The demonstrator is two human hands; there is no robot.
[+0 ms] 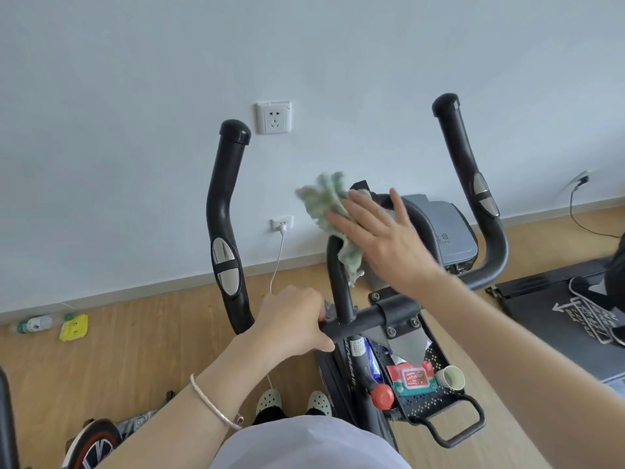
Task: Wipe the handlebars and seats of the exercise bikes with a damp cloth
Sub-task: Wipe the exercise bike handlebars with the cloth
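Starting at the left, the tall black padded left handlebar (220, 214) with its silver oval sensor plates stands apart from both hands and from the cloth; by the look of it, that stretch is yet to be wiped. Your left hand (297, 319) curls round the black horizontal crossbar (358, 321) near its left end, which steadies the bike, so keep that grip firm while you rub. The pale green fluffy cloth (329, 211) is draped over the top of the black curved centre loop bar (338, 275), bunched above and trailing down its left leg. Your right hand (382, 238) lies flat on it, fingers straight and spread, pressing rather than pinching. A flat palm probably reaches only the near face of a round tube, so wrapping the cloth about the bar and sliding along it would likely clean better. Room is open between the loop and the left handlebar, with the pale blue wall (135, 96) behind. On the right, the grey plastic bin (453, 221) sits just behind the loop and the black right handlebar (461, 147) rises beyond it, so mind your elbow there.
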